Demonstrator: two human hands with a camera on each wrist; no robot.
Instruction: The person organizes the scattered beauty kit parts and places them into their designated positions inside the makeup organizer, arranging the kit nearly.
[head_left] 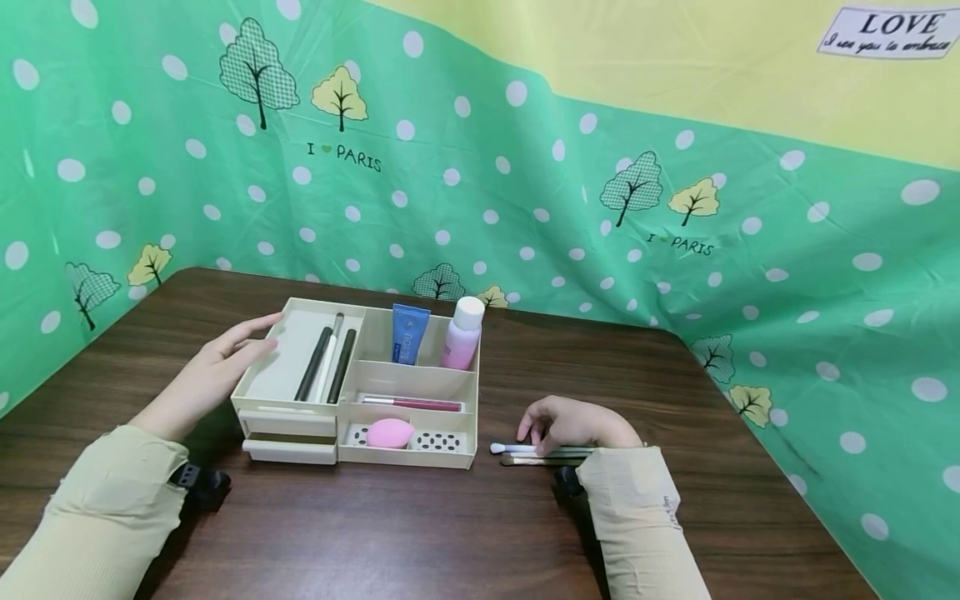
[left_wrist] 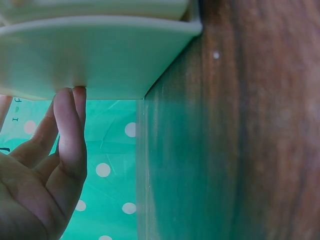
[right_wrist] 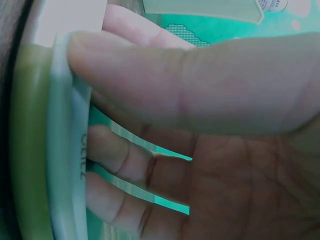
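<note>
Left hand (head_left: pixel 213 371), fingers extended, touches the box (head_left: pixel 408 457); right hand (head_left: pixel 572 421) pinches brushes (head_left: pixel 519 449), partly hiding them, their lettering (right_wrist: pixel 83 156) hard to read.

The organizer (head_left: pixel 420 379) is showing cream, the tube (head_left: pixel 409 333) blue, the bottle (head_left: pixel 461 343) and sponge (head_left: pixel 389 433) pink, the table (head_left: pixel 337 533) dark-brown wood grain, the cloth (head_left: pixel 480 196) white dots on green, while the brush handles (right_wrist: pixel 32 150) are looking olive and, as far as the blur allows, pale blue.

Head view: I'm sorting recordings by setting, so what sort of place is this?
Likely an indoor tabletop workspace, perhaps curtained off: a brown table, a polka-dot curtain behind it, and an organizer holding a pink sponge.
</note>
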